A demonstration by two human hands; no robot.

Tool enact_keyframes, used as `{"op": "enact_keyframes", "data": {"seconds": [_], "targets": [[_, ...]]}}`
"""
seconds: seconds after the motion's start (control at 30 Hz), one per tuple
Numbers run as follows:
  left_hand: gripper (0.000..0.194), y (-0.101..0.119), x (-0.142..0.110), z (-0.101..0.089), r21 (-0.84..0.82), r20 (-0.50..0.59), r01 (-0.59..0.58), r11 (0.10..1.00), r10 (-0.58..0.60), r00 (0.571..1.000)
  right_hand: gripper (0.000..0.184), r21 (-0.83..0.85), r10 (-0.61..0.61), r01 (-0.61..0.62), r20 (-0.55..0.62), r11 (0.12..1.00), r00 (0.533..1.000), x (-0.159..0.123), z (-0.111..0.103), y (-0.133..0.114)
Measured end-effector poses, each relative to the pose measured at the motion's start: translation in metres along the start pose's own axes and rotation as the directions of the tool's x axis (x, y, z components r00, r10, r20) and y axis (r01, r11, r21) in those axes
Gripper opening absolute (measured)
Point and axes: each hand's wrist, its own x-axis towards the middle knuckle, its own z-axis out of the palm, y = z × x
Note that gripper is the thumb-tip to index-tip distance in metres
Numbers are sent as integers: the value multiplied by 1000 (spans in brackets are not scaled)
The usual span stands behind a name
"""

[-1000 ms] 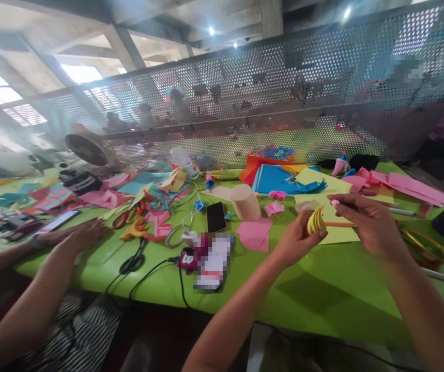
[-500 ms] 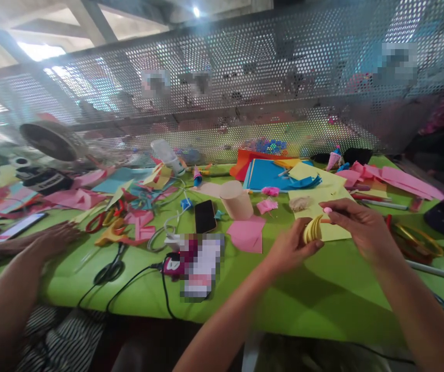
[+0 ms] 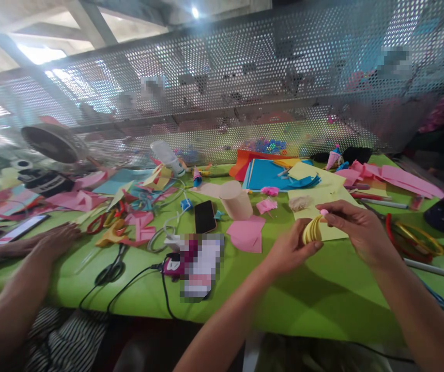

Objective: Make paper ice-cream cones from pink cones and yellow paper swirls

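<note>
My left hand (image 3: 289, 248) is closed on a yellow curled paper piece (image 3: 312, 231) with ridged folds, held above the table. Between the thumb and fingers of my right hand (image 3: 357, 225) is a small pink ball (image 3: 324, 212), close to the top of the curled paper; whether the two touch I cannot tell. Under and behind my hands lies a yellow paper sheet (image 3: 340, 194), with a beige fuzzy clump (image 3: 300, 203) on it. A pink paper piece (image 3: 246, 235) and a cream cylinder (image 3: 236, 200) are to the left of my hands.
Phones (image 3: 205, 216), a cable, black scissors (image 3: 111, 268) and many paper scraps cover the green table (image 3: 144, 294). Another person's hands (image 3: 57, 240) rest at the left. Blue sheets (image 3: 266, 175) lie at the back, before a perforated metal screen (image 3: 214, 103). Tape rolls (image 3: 419, 240) are on the right.
My right hand has shifted slightly left with the pink ball, nearer the curled yellow paper. My left hand keeps nearly the same place.
</note>
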Motion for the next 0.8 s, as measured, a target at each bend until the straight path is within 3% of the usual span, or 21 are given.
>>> {"op": "enact_keyframes", "data": {"seconds": [0.8], "targets": [[56, 3, -2, 2, -72, 9, -25, 997, 26, 1000, 24, 170, 75, -77, 17, 982, 997, -2, 7, 11]]}}
